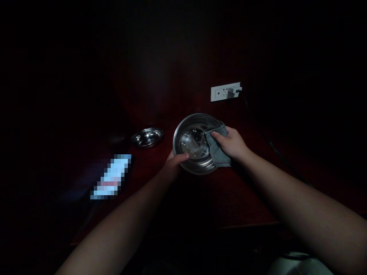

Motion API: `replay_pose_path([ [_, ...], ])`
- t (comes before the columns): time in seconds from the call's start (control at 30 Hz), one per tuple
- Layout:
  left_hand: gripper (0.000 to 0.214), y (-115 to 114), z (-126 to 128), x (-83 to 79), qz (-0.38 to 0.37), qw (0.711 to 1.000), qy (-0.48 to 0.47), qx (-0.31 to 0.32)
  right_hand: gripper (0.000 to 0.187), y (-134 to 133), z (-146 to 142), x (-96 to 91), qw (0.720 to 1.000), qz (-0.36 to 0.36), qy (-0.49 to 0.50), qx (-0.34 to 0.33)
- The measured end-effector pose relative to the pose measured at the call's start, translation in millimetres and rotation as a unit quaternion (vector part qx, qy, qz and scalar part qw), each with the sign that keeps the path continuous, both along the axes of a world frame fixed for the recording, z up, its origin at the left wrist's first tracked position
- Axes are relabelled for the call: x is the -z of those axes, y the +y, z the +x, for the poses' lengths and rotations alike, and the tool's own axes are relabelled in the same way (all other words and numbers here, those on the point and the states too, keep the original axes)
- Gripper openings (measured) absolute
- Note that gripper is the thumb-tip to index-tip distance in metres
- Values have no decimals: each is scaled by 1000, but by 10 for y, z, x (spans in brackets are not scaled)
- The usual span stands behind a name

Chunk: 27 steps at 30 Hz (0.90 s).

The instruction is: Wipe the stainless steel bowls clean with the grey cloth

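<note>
A shiny steel bowl [191,142] sits tilted toward me on the dark red table [235,198]. My left hand [175,160] grips its near rim, thumb hooked over the edge. My right hand [231,143] is closed on a grey cloth [217,151] that is pressed against the bowl's right inner side and hangs over its rim. Most of the scene lies in darkness.
A smaller steel dish [147,137] rests to the left of the bowl. A lit, blurred phone screen [111,177] lies further left near the table edge. A white wall socket [225,92] with a plug and dark cable [269,141] is behind the bowl.
</note>
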State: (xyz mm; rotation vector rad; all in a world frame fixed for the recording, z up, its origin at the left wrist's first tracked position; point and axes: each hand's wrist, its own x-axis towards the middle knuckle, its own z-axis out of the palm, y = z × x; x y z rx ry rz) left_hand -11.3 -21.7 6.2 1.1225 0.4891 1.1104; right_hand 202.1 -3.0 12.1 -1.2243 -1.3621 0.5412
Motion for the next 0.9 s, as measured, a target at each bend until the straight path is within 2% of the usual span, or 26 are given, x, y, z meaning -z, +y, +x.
replay_pose_path([
  [0.43, 49, 35, -20, -1, -12, 1000, 10, 4, 27, -21, -6, -42, 1000, 0, -10, 3],
  [0.7, 51, 26, -60, -23, -27, 995, 37, 87, 30, -82, 25, -142, 994, 57, -85, 45],
  [0.9, 51, 43, -85, -30, -28, 994, 46, 95, 30, -114, 14, -159, 991, 79, -95, 54],
])
